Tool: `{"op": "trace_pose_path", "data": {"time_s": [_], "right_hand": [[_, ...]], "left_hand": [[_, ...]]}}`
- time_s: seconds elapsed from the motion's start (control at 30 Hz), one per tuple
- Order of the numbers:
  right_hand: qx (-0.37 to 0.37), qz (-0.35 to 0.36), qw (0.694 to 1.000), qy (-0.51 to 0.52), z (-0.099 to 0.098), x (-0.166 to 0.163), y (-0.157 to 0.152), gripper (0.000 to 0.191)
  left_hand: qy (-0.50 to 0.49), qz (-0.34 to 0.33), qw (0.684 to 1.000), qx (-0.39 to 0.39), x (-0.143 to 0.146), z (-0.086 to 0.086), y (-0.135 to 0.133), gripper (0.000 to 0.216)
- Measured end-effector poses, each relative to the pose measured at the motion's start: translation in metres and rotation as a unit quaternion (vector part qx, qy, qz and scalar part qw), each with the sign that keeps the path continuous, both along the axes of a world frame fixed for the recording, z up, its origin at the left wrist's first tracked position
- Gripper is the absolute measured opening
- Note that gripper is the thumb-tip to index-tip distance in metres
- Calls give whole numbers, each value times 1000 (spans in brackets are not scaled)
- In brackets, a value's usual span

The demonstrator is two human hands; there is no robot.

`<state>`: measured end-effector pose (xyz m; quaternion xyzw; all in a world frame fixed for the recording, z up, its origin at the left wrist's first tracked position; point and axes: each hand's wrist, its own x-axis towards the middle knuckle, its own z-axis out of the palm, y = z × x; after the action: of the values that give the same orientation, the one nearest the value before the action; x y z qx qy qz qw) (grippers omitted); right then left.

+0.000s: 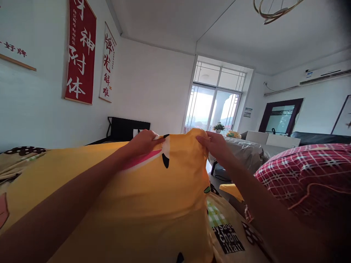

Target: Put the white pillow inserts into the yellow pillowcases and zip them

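A large yellow printed cloth spreads across the lower view, its far edge lifted. My left hand pinches that edge beside a pink and black print. At the upper right corner, my right hand grips the same cloth, fingers closed on it. Between the two hands the fabric hangs fairly flat, with soft folds below. Under its right side lies a beige patterned cloth with green checks and black lettering. More of a similar patterned fabric shows at the far left.
A red plaid bundle bulges at the right. Behind it stand a plastic-covered table and a dark sofa. A black chair-like piece is against the back wall. Scrolls hang on the left wall.
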<state>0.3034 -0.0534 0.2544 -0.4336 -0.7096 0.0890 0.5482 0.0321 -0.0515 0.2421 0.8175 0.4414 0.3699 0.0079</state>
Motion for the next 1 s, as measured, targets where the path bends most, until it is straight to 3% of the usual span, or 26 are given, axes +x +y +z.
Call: {"op": "trace_pose_path", "data": {"time_s": [0.17, 0.23, 0.33, 0.4, 0.47, 0.63, 0.73, 0.83, 0.9, 1.0], "right_hand": [[184, -116, 976, 20, 6, -14, 4, 19], [203, -118, 972, -4, 0, -22, 10, 16], [208, -112, 969, -70, -11, -29, 9, 11], [254, -117, 957, -78, -13, -32, -1, 12], [286, -104, 949, -80, -9, -35, -13, 14], [313, -49, 948, -32, 8, -39, -29, 15], [285, -31, 958, -5, 5, -30, -23, 16], [186, -13, 981, 46, -14, -15, -13, 17], [91, 12, 991, 92, -38, -5, -14, 25], [-21, 46, 993, 111, -94, 9, -34, 44]], "left_hand": [[34, 11, 999, 38, 9, 15, -24, 50], [40, 28, 998, 34, 9, 17, -28, 50], [85, 30, 993, -71, 3, 23, -30, 54], [111, 21, 976, -184, 1, 32, -32, 53], [109, -11, 967, -232, 7, 45, -37, 45], [50, -133, 985, -97, 58, 68, -44, 18], [12, -94, 995, -39, 92, 59, -36, 26], [2, -52, 999, -1, 115, 36, -24, 34], [3, -39, 999, -8, 122, 21, -16, 36], [-8, -12, 1000, -5, 121, 9, 1, 39]]}}
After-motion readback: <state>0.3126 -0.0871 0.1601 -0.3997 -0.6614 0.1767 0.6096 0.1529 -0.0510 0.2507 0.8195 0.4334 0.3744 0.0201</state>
